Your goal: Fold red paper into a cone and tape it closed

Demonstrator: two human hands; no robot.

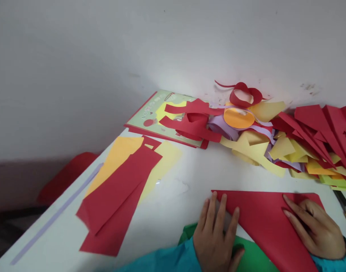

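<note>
A large folded sheet of red paper (263, 219) lies flat on the white table at the lower right, its narrow corner pointing left. My left hand (216, 234) rests with fingers spread at that left corner, fingertips on the paper's edge. Over the right part of the same sheet lies my right hand (317, 223), index and middle fingers stretched out and pressing on it, the other fingers bent. Something green (252, 257) shows beneath the paper and my left hand; what it is I cannot tell.
Red paper pieces (116, 192) overlap orange and pale yellow sheets at left, beside a thin purple strip (56, 215). A green-covered book (161, 113) lies by the wall. Folded and cut coloured papers (317, 136) pile up at back right. A black-and-yellow tool (344, 206) sits at the right edge.
</note>
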